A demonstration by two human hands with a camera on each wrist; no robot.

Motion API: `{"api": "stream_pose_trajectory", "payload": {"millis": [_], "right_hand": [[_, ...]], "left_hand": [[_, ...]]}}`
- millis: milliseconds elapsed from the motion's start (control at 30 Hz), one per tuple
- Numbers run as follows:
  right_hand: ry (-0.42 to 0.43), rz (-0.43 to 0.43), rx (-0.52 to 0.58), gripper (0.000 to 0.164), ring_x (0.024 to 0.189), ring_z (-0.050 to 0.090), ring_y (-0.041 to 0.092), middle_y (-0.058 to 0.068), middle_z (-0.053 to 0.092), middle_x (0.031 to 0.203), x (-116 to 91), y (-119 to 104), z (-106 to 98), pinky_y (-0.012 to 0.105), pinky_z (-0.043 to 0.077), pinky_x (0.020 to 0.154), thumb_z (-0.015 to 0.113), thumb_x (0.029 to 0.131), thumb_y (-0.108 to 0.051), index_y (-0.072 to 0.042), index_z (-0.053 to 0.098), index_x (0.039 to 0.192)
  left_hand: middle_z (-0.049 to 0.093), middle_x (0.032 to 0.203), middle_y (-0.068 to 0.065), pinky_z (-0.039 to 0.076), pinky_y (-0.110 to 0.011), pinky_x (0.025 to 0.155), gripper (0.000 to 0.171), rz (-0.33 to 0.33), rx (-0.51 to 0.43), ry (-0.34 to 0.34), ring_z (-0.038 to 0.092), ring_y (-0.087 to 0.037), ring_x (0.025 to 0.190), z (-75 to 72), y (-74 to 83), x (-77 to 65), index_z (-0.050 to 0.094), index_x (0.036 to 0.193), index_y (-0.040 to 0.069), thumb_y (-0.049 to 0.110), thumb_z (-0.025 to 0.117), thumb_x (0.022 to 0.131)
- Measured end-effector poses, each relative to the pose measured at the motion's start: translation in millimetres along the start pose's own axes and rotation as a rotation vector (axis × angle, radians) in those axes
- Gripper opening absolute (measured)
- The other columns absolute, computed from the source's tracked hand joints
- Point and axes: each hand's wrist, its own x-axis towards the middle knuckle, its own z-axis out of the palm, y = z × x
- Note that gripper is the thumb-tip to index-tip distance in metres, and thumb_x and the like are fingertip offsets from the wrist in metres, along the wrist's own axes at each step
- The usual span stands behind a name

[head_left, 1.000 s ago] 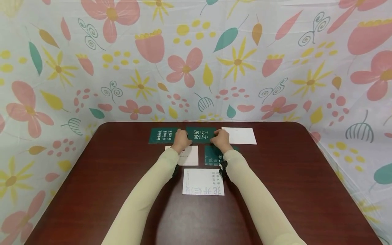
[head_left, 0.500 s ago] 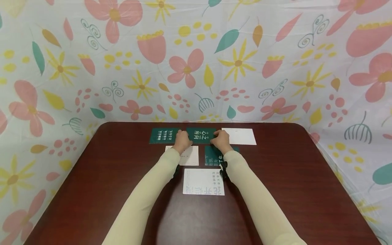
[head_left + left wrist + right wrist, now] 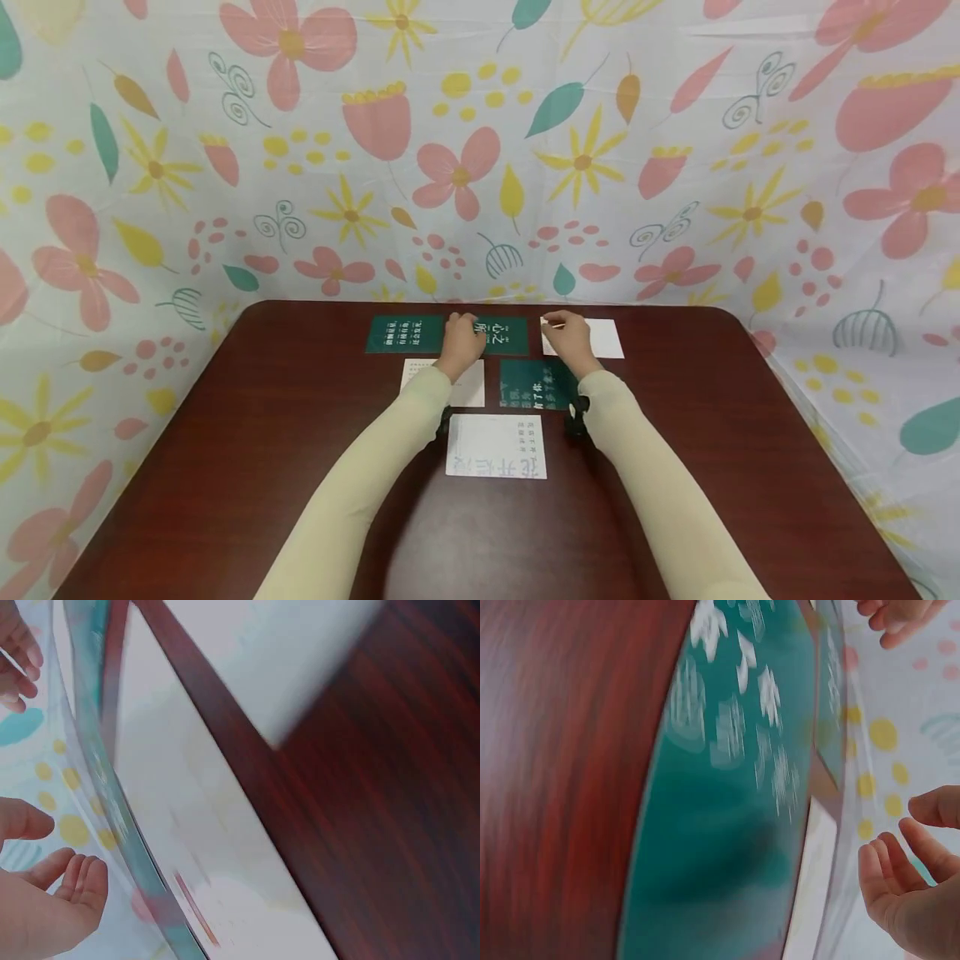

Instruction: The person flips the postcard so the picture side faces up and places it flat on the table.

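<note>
Six-sided arrangement aside, flat printed cards lie in rows. My left hand (image 3: 461, 343) hovers over the left part of the middle green card (image 3: 510, 337) in the back row, its thumb and fingers (image 3: 90, 889) apart with nothing between them in the left wrist view. Over the left part of the white card (image 3: 606, 340) at back right is my right hand (image 3: 567, 337); its loosely bent fingers (image 3: 885, 870) also hold nothing. Another green card (image 3: 397, 335) lies left of the left hand. Below the forearms are a white card (image 3: 471, 387) and a green card (image 3: 528, 385).
A larger-looking white card (image 3: 495, 447) with grey lettering lies nearest the person, between the forearms. The dark red-brown table (image 3: 225, 467) ends at the back against a flower-patterned cloth (image 3: 465, 167).
My right hand has moved right, from the middle green card's right edge to over the white card. My left hand has shifted slightly right, over the middle green card.
</note>
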Motion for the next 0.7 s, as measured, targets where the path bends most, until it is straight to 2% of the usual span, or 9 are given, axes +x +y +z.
{"api": "stream_pose_trajectory", "payload": {"millis": [167, 233, 367, 467, 567, 700], "right_hand": [[0.053, 0.025, 0.002, 0.029, 0.091, 0.055, 0.030, 0.017, 0.058, 0.103, 1, 13, -27, 0.042, 0.047, 0.073, 0.052, 0.088, -0.017, -0.001, 0.059, 0.110], [0.072, 0.040, -0.002, 0.030, 0.095, 0.052, 0.031, 0.019, 0.057, 0.106, 0, 20, -37, 0.044, 0.045, 0.076, 0.051, 0.088, -0.017, 0.000, 0.058, 0.112], [0.092, 0.068, -0.034, 0.036, 0.109, 0.044, 0.036, 0.022, 0.051, 0.118, -2, 36, -55, 0.048, 0.040, 0.084, 0.045, 0.088, -0.016, 0.002, 0.054, 0.118], [0.073, 0.114, -0.054, 0.041, 0.115, 0.039, 0.038, 0.025, 0.045, 0.124, -4, 48, -66, 0.049, 0.038, 0.088, 0.042, 0.088, -0.015, 0.004, 0.047, 0.124], [0.031, 0.186, -0.062, 0.046, 0.115, 0.038, 0.038, 0.026, 0.042, 0.126, -6, 56, -74, 0.049, 0.037, 0.089, 0.041, 0.088, -0.016, 0.005, 0.040, 0.128], [-0.014, 0.241, -0.070, 0.049, 0.113, 0.039, 0.038, 0.028, 0.041, 0.125, -5, 60, -79, 0.048, 0.038, 0.089, 0.040, 0.088, -0.019, 0.008, 0.036, 0.130]], "left_hand": [[0.046, 0.112, -0.015, 0.045, -0.032, 0.070, 0.034, 0.008, -0.096, -0.037, 0.048, -0.024, 0.093, 13.3, 18.0, 0.5, 0.050, 0.120, -0.001, 0.012, 0.048, 0.089], [0.048, 0.112, -0.013, 0.045, -0.032, 0.074, 0.034, 0.000, -0.152, -0.061, 0.050, -0.023, 0.095, 19.5, 27.4, -0.3, 0.049, 0.121, 0.000, 0.013, 0.048, 0.089], [0.051, 0.116, -0.011, 0.045, -0.034, 0.082, 0.038, -0.052, -0.325, -0.132, 0.050, -0.023, 0.104, 31.7, 45.0, -2.2, 0.047, 0.124, 0.001, 0.015, 0.049, 0.089], [0.050, 0.120, -0.011, 0.043, -0.035, 0.086, 0.042, -0.112, -0.438, -0.209, 0.049, -0.024, 0.108, 41.7, 55.0, -1.9, 0.043, 0.128, 0.001, 0.016, 0.049, 0.089], [0.046, 0.125, -0.012, 0.041, -0.037, 0.090, 0.047, -0.164, -0.485, -0.273, 0.046, -0.025, 0.113, 50.4, 61.9, -0.3, 0.038, 0.131, 0.001, 0.019, 0.049, 0.090], [0.037, 0.133, -0.013, 0.035, -0.039, 0.096, 0.054, -0.224, -0.518, -0.319, 0.039, -0.026, 0.120, 58.2, 67.2, 3.3, 0.032, 0.135, 0.001, 0.023, 0.049, 0.089]]}}
